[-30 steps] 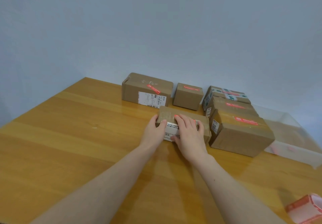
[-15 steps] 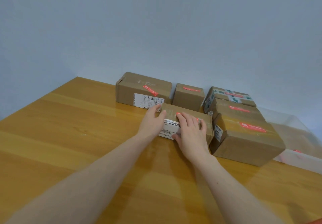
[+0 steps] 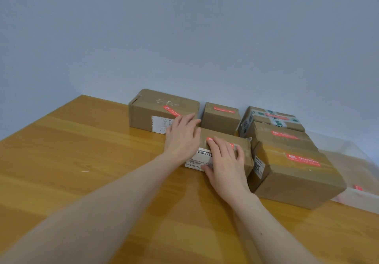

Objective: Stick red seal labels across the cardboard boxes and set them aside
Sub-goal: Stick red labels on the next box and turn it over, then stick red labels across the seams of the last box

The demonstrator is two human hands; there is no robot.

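Observation:
A small cardboard box (image 3: 245, 153) with a white shipping label on its front lies on the wooden table (image 3: 82, 161), among other sealed boxes. A red seal label (image 3: 211, 139) runs across its top, mostly hidden under my fingers. My left hand (image 3: 182, 138) rests with straight fingers on the box's left end. My right hand (image 3: 225, 161) lies flat over the top and front, thumb low on the front face.
Behind stand a long box (image 3: 151, 109) and a small box (image 3: 220, 118), each with a red label. To the right are three more labelled boxes (image 3: 297, 173). A clear plastic bin (image 3: 352, 165) sits at the far right, near the wall.
Both hands have pushed the box farther back, close to the two rear boxes. My left hand has slid to the box's far left end. The view has tilted up.

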